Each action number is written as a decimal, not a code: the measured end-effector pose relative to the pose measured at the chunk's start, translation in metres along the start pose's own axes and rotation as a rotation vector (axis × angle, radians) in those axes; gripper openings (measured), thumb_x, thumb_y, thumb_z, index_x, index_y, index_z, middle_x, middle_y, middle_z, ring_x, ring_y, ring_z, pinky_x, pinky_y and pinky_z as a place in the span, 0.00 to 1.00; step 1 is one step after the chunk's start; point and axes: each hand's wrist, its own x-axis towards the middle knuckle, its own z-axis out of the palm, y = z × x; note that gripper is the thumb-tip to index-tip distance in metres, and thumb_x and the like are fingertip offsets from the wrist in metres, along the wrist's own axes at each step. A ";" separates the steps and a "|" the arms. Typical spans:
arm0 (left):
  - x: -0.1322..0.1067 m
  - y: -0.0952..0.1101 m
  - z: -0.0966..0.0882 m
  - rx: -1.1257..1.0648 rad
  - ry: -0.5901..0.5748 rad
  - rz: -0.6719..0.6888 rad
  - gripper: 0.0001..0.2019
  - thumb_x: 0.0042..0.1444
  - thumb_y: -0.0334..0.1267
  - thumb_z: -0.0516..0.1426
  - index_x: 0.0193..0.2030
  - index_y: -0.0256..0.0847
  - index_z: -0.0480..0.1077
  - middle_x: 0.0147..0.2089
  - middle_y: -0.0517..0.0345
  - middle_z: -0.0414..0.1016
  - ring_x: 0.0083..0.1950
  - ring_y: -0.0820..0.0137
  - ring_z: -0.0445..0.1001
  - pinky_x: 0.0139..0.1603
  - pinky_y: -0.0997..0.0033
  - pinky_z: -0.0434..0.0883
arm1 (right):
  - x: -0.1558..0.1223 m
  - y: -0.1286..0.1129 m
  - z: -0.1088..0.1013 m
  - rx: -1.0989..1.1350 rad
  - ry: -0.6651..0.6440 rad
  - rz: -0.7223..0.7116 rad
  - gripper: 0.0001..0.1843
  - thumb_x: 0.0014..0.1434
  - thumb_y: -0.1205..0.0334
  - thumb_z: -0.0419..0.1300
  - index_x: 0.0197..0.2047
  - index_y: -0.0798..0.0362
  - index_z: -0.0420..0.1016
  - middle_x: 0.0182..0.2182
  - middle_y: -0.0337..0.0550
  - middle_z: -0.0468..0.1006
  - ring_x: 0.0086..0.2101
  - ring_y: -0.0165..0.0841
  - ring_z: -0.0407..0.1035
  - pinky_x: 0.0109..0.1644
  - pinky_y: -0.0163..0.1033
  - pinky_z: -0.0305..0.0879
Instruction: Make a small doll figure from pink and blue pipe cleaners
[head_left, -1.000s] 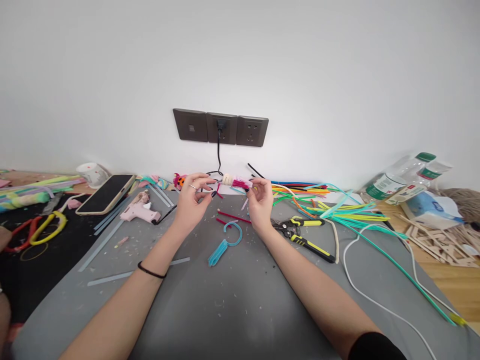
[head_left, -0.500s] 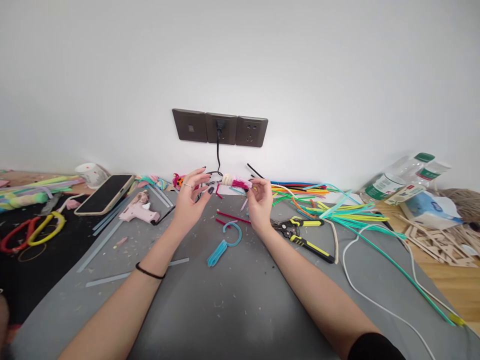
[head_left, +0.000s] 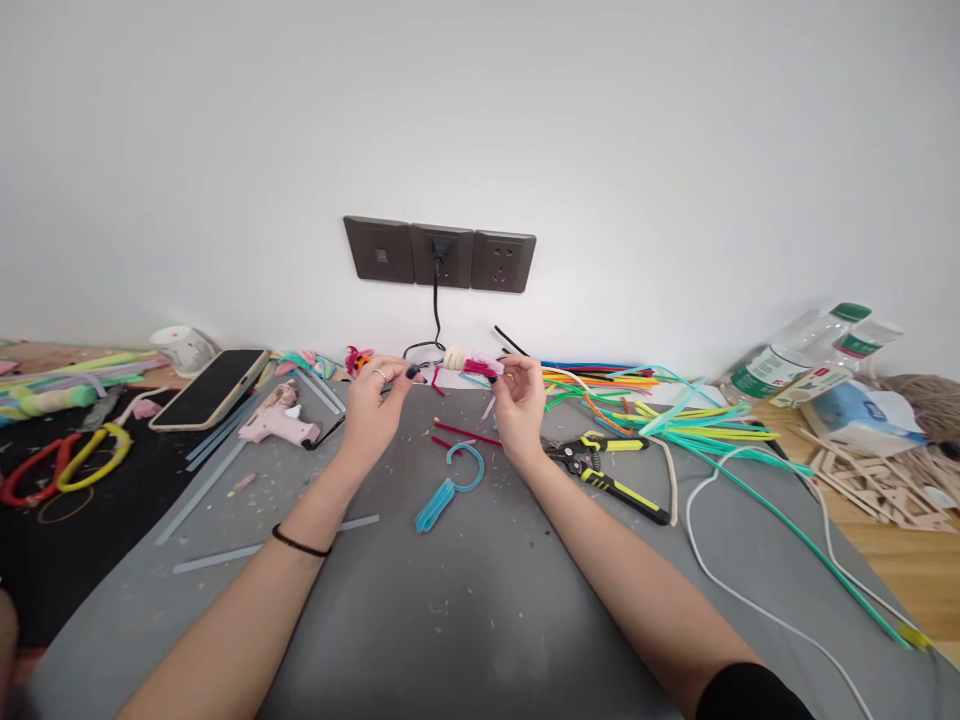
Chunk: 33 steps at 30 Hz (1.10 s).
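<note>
My right hand pinches a small pipe-cleaner craft piece, with a coiled cream end pointing left and a pink and magenta body. Left of that piece, my left hand has thumb and fingertips pressed together; whatever they hold is too small to make out. Below both hands, a blue pipe-cleaner piece with a curled hook lies on the grey mat. Dark red pipe cleaners rest beside my right wrist. Just right of it are yellow-and-black wire strippers.
A pink glue gun, a phone and scissors lie to the left. Loose pipe cleaners, a white cable, a tissue pack and bottles occupy the right. Sockets are on the wall behind.
My left fingers have gone from spread apart to pinched together, slightly lower and left of the cream coil. My right hand keeps the craft piece in nearly the same spot.
</note>
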 end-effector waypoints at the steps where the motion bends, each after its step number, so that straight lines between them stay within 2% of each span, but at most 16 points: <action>1: 0.000 0.001 -0.001 0.016 -0.015 -0.011 0.15 0.67 0.44 0.53 0.31 0.42 0.71 0.39 0.53 0.77 0.44 0.64 0.74 0.48 0.63 0.70 | 0.000 0.000 0.000 0.002 0.000 -0.001 0.11 0.60 0.60 0.64 0.44 0.49 0.68 0.41 0.43 0.75 0.42 0.33 0.72 0.48 0.39 0.72; 5: 0.000 0.004 -0.002 0.029 -0.065 -0.068 0.16 0.68 0.42 0.50 0.28 0.42 0.65 0.35 0.55 0.74 0.39 0.66 0.72 0.44 0.66 0.68 | 0.000 0.001 0.000 0.016 0.000 -0.010 0.10 0.60 0.61 0.64 0.44 0.49 0.68 0.41 0.43 0.75 0.42 0.33 0.73 0.48 0.39 0.72; 8: 0.000 0.004 -0.002 0.017 -0.080 -0.078 0.14 0.64 0.41 0.53 0.27 0.43 0.67 0.34 0.55 0.75 0.39 0.65 0.72 0.44 0.66 0.69 | 0.000 0.001 0.000 0.010 0.001 -0.012 0.11 0.60 0.60 0.64 0.44 0.49 0.68 0.41 0.43 0.75 0.42 0.33 0.72 0.47 0.39 0.72; 11: -0.001 0.004 -0.001 0.006 -0.080 -0.089 0.04 0.58 0.38 0.58 0.33 0.43 0.71 0.39 0.54 0.79 0.44 0.63 0.75 0.49 0.64 0.70 | 0.000 0.001 0.000 -0.006 0.001 -0.007 0.11 0.60 0.60 0.64 0.44 0.49 0.68 0.42 0.43 0.75 0.42 0.33 0.72 0.47 0.39 0.72; 13: -0.001 0.005 0.000 -0.014 -0.081 -0.124 0.05 0.56 0.37 0.59 0.39 0.43 0.73 0.42 0.53 0.81 0.46 0.63 0.77 0.50 0.63 0.71 | 0.000 0.002 0.000 -0.016 0.000 -0.005 0.11 0.60 0.59 0.64 0.44 0.49 0.68 0.42 0.44 0.75 0.42 0.33 0.72 0.48 0.39 0.72; 15: -0.002 0.006 0.000 -0.032 -0.090 -0.170 0.10 0.58 0.40 0.57 0.44 0.42 0.74 0.43 0.51 0.81 0.48 0.62 0.78 0.42 0.66 0.71 | 0.000 0.002 0.000 -0.022 -0.003 -0.005 0.11 0.60 0.59 0.64 0.44 0.49 0.67 0.42 0.44 0.75 0.43 0.33 0.72 0.48 0.39 0.72; 17: -0.002 0.006 0.000 -0.029 -0.116 -0.206 0.14 0.61 0.42 0.54 0.48 0.41 0.75 0.42 0.50 0.81 0.45 0.62 0.78 0.31 0.71 0.65 | 0.000 0.002 -0.001 -0.023 -0.006 -0.007 0.11 0.60 0.59 0.64 0.44 0.49 0.67 0.42 0.44 0.75 0.43 0.33 0.72 0.48 0.39 0.72; 20: -0.002 0.007 -0.001 -0.009 -0.149 -0.219 0.17 0.63 0.43 0.51 0.51 0.41 0.76 0.37 0.52 0.80 0.39 0.63 0.75 0.25 0.72 0.58 | 0.000 0.002 0.000 -0.015 -0.006 -0.007 0.11 0.60 0.60 0.64 0.44 0.49 0.67 0.42 0.44 0.75 0.42 0.33 0.72 0.48 0.39 0.72; 24: -0.002 0.006 -0.001 -0.010 -0.158 -0.225 0.17 0.62 0.43 0.51 0.49 0.40 0.77 0.31 0.54 0.76 0.34 0.66 0.72 0.27 0.71 0.59 | 0.000 0.001 0.000 -0.006 -0.003 -0.009 0.11 0.60 0.60 0.64 0.44 0.49 0.67 0.41 0.43 0.75 0.42 0.33 0.72 0.48 0.40 0.72; 29: -0.002 0.008 -0.002 -0.060 -0.171 -0.264 0.15 0.60 0.47 0.54 0.42 0.40 0.76 0.26 0.58 0.71 0.27 0.68 0.68 0.26 0.70 0.59 | 0.000 0.001 0.000 -0.014 -0.007 -0.007 0.10 0.60 0.60 0.63 0.44 0.49 0.67 0.41 0.43 0.75 0.43 0.33 0.72 0.49 0.40 0.72; 33: -0.003 0.009 -0.002 -0.078 -0.180 -0.294 0.15 0.59 0.50 0.57 0.43 0.40 0.75 0.23 0.64 0.66 0.24 0.70 0.64 0.27 0.70 0.59 | 0.000 0.001 0.000 -0.024 0.000 -0.001 0.11 0.60 0.59 0.63 0.44 0.49 0.67 0.42 0.44 0.74 0.43 0.33 0.72 0.49 0.40 0.72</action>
